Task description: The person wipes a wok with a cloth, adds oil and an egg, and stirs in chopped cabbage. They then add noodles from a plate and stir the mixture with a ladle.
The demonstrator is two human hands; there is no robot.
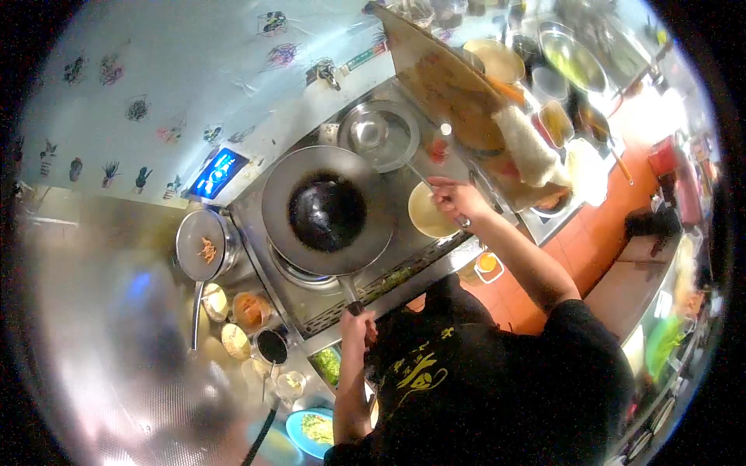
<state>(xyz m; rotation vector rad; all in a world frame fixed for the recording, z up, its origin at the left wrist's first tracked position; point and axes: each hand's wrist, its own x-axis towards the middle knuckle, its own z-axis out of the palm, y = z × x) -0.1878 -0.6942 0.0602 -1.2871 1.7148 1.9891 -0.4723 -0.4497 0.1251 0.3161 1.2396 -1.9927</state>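
My left hand (357, 330) is wrapped round the handle of a large wok (272, 210) on the stove. The wok's centre is dark and glossy, with no food visible in it. My right hand (458, 200) grips a long-handled metal utensil (420, 172), with the end of its handle below my fist. Its far end reaches a round metal vessel (348, 124) behind the wok, where a shiny bowl shape shows; I cannot tell whether it is a ladle or a strainer. Below my right forearm stands a cream-coloured round container (422, 216).
A long-handled strainer (208, 268) with shredded food rests on a pot at left. Several small containers, one with orange contents (250, 309), stand below it. A blue plate (297, 436) with shredded food sits near my left forearm. A brown board (435, 70) leans at upper right.
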